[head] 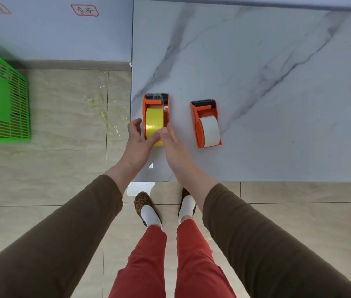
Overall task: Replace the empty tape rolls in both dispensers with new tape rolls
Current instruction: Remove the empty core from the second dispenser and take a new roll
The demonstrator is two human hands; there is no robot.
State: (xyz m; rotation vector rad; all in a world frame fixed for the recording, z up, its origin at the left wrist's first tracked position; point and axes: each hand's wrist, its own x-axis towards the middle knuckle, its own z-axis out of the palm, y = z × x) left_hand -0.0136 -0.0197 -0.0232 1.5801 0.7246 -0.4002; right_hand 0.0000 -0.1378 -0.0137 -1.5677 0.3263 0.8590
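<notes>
Two orange tape dispensers stand on the marble table (277,82) near its left front part. The left dispenser (166,108) holds a yellow tape roll (153,121); a clear strip of tape reaches its toothed blade. The right dispenser (198,123) holds a white roll (210,131) and stands alone. My left hand (137,143) curls at the left dispenser's near left side, fingers touching the yellow roll. My right hand (173,147) lies flat along its right side, fingertips on the roll's near edge. Neither hand clearly grips anything.
A green plastic basket (9,100) with blue contents stands on the tiled floor at the left. Crumpled clear tape scraps (106,117) lie on the floor beside the table's left edge. My feet are below the table's front edge.
</notes>
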